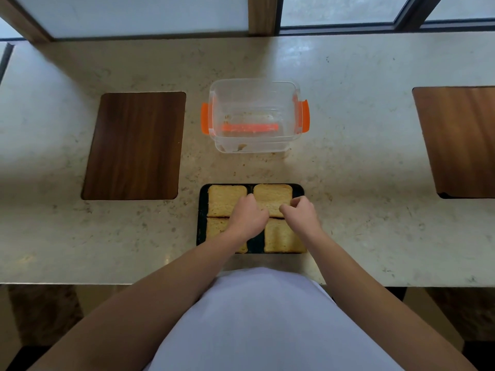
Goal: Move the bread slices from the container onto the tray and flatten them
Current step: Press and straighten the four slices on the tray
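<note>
A black tray [201, 210] lies on the counter near its front edge, with several bread slices laid flat on it. The far-left slice [223, 200] and the far-right slice [272, 196] show most. The near-right slice [281, 239] and the near-left slice [215, 227] are partly under my arms. My left hand [247, 214] is curled into a fist between the far slices, pressing on the far-right slice's left part. My right hand [300, 211] is fisted at that slice's right edge. The clear container [254, 116] with orange clips stands behind the tray and holds only crumbs.
A dark wooden board [134, 145] is set into the counter at the left, and another wooden board [460, 140] at the right. Crumbs lie between the container and the tray. A window frame runs along the back.
</note>
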The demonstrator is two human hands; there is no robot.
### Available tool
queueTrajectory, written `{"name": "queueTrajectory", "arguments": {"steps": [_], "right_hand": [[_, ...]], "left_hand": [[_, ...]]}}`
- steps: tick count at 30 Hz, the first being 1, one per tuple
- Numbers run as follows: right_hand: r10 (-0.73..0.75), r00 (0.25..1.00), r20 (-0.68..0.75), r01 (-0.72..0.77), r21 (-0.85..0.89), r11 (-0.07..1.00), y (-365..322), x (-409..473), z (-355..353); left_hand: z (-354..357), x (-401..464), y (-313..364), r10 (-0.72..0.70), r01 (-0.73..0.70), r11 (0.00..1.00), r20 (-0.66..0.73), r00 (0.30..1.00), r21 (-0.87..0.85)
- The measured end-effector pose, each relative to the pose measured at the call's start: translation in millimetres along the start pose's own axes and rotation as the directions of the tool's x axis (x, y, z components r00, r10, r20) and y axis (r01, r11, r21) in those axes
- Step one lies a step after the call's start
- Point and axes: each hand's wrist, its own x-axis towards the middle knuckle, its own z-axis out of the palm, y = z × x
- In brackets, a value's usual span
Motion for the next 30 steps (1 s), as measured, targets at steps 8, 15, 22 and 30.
{"name": "queueTrajectory", "arguments": {"steps": [8, 15, 22, 30], "right_hand": [[-0.082, 0.995, -0.053, 0.08, -0.052, 0.995, 20, -13, -16], [-0.03, 0.998, 0.056, 0.034, -0.069, 0.997, 47, -30, -28], [-0.025, 0.999, 0.023, 0.027, -0.089, 0.996, 49, -39, -14], [0.021, 0.999, 0.025, -0.018, -0.139, 0.99, 50, -39, -11]], "left_hand": [[0, -28, -5, 0.205, -0.205, 0.978, 0.004, 0.979, 0.041], [7, -45, -33, 0.044, -0.03, 0.997, 0.219, 0.975, -0.064], [12, -48, -25, -0.036, 0.071, 0.991, 0.279, 0.96, -0.116], [14, -41, -19, -0.146, 0.202, 0.966, 0.306, 0.941, -0.161]]}}
